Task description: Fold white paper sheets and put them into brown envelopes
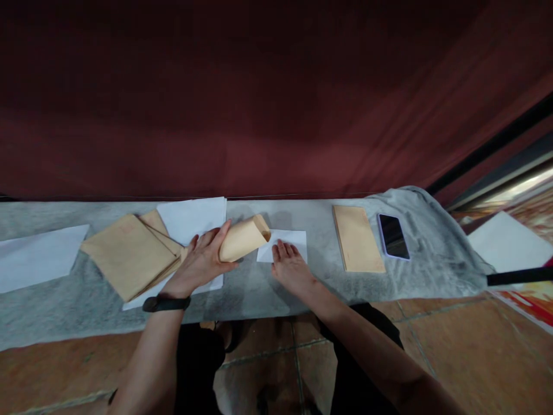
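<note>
My left hand (207,257) grips a brown paper envelope (242,237) by its left end. The envelope bows open at its right end, above the cloth. Fingers stretched out, my right hand (290,262) lies flat on a small folded white paper (298,239) just right of the envelope. Beneath and behind my left hand are larger white sheets (194,216). Left of them, a loose pile of brown envelopes (129,253) lies at an angle.
A grey cloth (311,282) covers the narrow table. To the right lie a neat stack of brown envelopes (358,239) and a phone (393,237). More white paper (38,256) is at far left. A dark red curtain (259,115) hangs behind; tiled floor (268,374) shows below.
</note>
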`<move>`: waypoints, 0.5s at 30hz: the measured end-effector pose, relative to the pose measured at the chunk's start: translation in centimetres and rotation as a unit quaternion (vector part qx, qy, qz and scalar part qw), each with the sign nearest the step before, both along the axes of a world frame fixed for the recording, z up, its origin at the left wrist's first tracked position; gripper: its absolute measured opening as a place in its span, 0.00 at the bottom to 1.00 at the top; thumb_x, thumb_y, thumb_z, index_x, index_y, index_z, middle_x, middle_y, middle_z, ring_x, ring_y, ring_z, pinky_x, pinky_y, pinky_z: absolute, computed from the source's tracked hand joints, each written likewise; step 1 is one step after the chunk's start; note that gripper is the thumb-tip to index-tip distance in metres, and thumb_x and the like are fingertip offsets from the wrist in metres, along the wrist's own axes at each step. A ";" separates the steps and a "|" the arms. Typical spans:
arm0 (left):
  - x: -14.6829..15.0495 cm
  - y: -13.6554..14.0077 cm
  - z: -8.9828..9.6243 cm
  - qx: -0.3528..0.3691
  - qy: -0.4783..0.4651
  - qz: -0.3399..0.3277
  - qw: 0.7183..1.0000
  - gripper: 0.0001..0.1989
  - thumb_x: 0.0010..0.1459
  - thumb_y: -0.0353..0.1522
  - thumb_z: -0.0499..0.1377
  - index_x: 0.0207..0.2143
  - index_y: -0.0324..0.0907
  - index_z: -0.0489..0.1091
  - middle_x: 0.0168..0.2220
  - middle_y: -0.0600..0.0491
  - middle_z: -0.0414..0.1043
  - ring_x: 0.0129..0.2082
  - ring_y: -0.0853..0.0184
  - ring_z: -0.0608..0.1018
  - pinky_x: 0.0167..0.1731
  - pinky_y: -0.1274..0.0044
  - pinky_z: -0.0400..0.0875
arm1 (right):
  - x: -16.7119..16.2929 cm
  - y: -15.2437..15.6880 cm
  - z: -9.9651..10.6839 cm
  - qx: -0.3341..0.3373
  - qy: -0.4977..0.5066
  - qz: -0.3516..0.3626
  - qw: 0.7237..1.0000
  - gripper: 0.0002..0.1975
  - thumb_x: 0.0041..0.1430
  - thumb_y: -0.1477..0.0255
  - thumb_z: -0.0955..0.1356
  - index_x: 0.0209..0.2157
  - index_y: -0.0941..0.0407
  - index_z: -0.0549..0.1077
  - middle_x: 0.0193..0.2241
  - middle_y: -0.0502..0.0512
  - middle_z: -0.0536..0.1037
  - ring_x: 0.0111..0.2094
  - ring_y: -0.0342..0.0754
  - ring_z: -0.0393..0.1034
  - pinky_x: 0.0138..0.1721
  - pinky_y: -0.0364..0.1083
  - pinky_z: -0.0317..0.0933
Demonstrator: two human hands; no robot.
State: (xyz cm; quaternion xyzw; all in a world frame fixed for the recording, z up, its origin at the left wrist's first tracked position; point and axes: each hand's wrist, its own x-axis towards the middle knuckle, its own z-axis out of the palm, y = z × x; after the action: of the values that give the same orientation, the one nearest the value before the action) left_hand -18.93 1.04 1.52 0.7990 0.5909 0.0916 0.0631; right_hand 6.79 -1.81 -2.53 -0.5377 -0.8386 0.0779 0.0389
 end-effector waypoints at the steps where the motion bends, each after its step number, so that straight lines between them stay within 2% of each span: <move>1: 0.1 -0.1 0.1 -0.007 -0.003 0.001 1.000 0.53 0.54 0.44 0.65 0.74 0.49 0.38 0.64 0.40 0.65 0.62 0.47 0.69 0.63 0.52 0.56 | -0.3 0.1 -0.1 0.003 -0.012 0.001 1.000 0.24 0.67 0.79 0.60 0.63 0.69 0.65 0.66 0.78 0.62 0.64 0.65 0.63 0.64 0.62 0.56; 6: -0.1 0.1 -0.1 -0.010 -0.022 0.000 1.000 0.54 0.53 0.45 0.65 0.74 0.50 0.37 0.65 0.40 0.63 0.63 0.47 0.68 0.62 0.54 0.57 | -1.2 0.1 -0.3 -0.001 -0.042 -0.001 0.999 0.26 0.67 0.83 0.57 0.64 0.67 0.65 0.66 0.76 0.64 0.63 0.64 0.66 0.61 0.63 0.59; 10: -0.7 0.3 -0.3 0.004 -0.023 -0.002 1.000 0.55 0.54 0.45 0.66 0.74 0.50 0.36 0.65 0.40 0.61 0.63 0.47 0.67 0.64 0.54 0.55 | -0.8 0.3 0.9 -0.027 -0.018 -0.002 0.999 0.25 0.66 0.83 0.58 0.63 0.66 0.66 0.66 0.76 0.64 0.61 0.64 0.67 0.59 0.59 0.61; 13: -0.8 0.3 -0.3 0.020 -0.028 0.001 0.999 0.55 0.54 0.45 0.66 0.74 0.48 0.35 0.65 0.39 0.61 0.64 0.46 0.66 0.64 0.53 0.54 | 1.1 1.2 2.3 -0.039 0.063 -0.037 0.997 0.23 0.66 0.82 0.59 0.59 0.60 0.70 0.57 0.69 0.75 0.51 0.59 0.74 0.52 0.53 0.65; 15: -0.7 0.2 -0.2 0.024 -0.032 0.002 0.999 0.55 0.54 0.46 0.66 0.74 0.48 0.35 0.65 0.39 0.61 0.64 0.46 0.66 0.63 0.54 0.55 | 3.2 2.1 3.2 -0.018 0.175 -0.102 0.979 0.21 0.66 0.80 0.59 0.57 0.57 0.72 0.48 0.64 0.81 0.45 0.55 0.76 0.47 0.50 0.65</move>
State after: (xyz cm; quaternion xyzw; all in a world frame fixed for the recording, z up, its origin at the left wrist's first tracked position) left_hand -19.66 1.28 1.35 0.7957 0.5880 0.1310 0.0624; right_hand 10.02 0.30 0.62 -0.5993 -0.7578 0.1817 0.1834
